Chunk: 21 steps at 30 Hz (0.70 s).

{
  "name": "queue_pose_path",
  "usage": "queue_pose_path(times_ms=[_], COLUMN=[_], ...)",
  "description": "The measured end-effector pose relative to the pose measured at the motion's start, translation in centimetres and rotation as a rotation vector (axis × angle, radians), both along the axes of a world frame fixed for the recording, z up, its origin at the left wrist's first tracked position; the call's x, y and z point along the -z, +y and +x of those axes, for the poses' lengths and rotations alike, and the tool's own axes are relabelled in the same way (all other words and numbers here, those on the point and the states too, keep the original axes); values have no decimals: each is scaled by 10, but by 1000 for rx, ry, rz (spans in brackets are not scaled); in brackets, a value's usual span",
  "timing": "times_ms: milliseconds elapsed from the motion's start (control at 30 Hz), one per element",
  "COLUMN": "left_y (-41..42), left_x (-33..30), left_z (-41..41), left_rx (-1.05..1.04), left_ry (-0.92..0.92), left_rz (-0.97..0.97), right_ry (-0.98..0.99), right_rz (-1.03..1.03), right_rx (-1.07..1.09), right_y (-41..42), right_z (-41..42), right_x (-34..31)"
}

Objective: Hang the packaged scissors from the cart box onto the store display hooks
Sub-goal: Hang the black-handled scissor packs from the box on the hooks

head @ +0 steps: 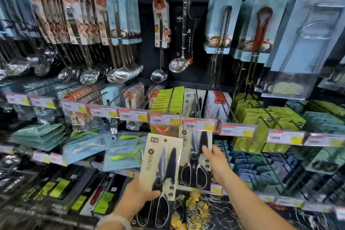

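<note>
My left hand [139,195] grips a packaged scissors card [162,170] by its lower half, thumb curled across the front near the pivot. Card is upright, tilted slightly right, long axis roughly vertical, hang hole [165,140] at the top. Landmark: the hung scissors pack [196,162] already on the display hook, directly under the price tag [199,124]. My card sits just left of that pack and in front of it, its top edge below the price tag line. My right hand [214,160] is on the hung pack's right edge, fingers on its face; looks like a light hold or steadying touch, but I cannot tell whether the fingers curl round the edge. The hook tip itself is hidden behind the tag, so exact alignment is unreadable. Judgement: the hang hole needs to go up and right toward the hook end above the hung pack, then push back along the hook. Left hand carries the card and does the move; right hand is nearer the hook and can steady the stack. Risk: the tag blocks sight of the tip. Cart box is out of view.
</note>
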<state>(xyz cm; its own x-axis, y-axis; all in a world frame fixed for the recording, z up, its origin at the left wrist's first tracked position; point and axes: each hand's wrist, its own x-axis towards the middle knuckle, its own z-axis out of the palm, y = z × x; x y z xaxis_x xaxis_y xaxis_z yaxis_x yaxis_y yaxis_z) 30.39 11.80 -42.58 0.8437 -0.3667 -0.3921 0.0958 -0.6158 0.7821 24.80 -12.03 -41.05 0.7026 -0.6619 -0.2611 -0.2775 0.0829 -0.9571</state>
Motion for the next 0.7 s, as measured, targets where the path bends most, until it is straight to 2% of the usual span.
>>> queue_pose_path(times_ms=[133, 400, 700], left_y=[4, 5, -13], left_x=[-1, 11, 22], left_z=[6, 17, 20], left_rx=[22, -36, 30], left_ry=[-16, 78, 52], left_rz=[35, -75, -58], right_ry=[4, -113, -67], right_rz=[53, 126, 129], right_rx=[14, 27, 39], right_y=[5, 2, -10], right_z=[-2, 9, 17], right_x=[10, 17, 16])
